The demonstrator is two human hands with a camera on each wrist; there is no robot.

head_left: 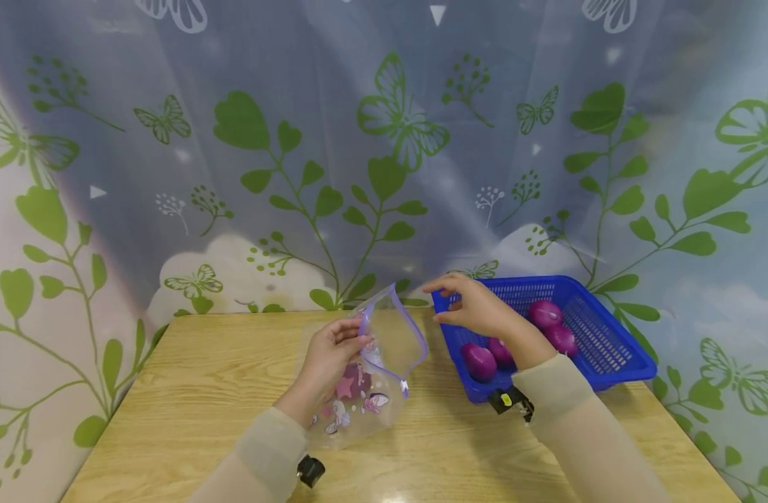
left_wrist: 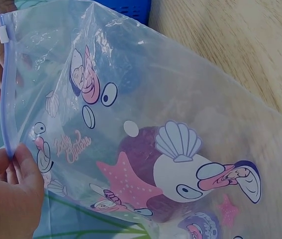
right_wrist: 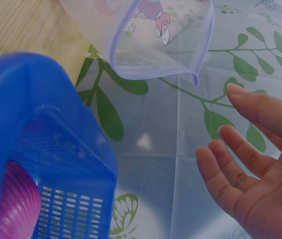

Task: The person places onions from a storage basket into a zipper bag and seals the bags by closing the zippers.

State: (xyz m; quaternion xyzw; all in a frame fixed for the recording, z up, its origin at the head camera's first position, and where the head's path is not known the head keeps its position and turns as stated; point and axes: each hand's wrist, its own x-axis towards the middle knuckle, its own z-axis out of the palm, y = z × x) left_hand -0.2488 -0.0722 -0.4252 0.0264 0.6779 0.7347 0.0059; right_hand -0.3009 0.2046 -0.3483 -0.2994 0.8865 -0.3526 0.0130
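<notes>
My left hand [head_left: 327, 360] pinches the purple zip edge of a clear zip bag [left_wrist: 230, 99] printed with pink stars, shells and cartoon oysters. The bag's mouth gapes toward the right, with a white slider [head_left: 404, 385] at its lower corner. Through the film shows a dark purple onion [left_wrist: 138, 142], partly covered by the prints. Between the bag's mouth and the blue basket, my right hand [head_left: 474, 305] is raised with fingers spread and nothing in them. Several glossy purple onions [head_left: 545, 314] lie in the basket [head_left: 638, 363], some hidden behind my right forearm.
The wooden table [head_left: 214, 391] carries the bag and the basket, which stands at the right near the back edge. Directly behind the table hangs a printed curtain [head_left: 333, 126] with green leaves and butterflies.
</notes>
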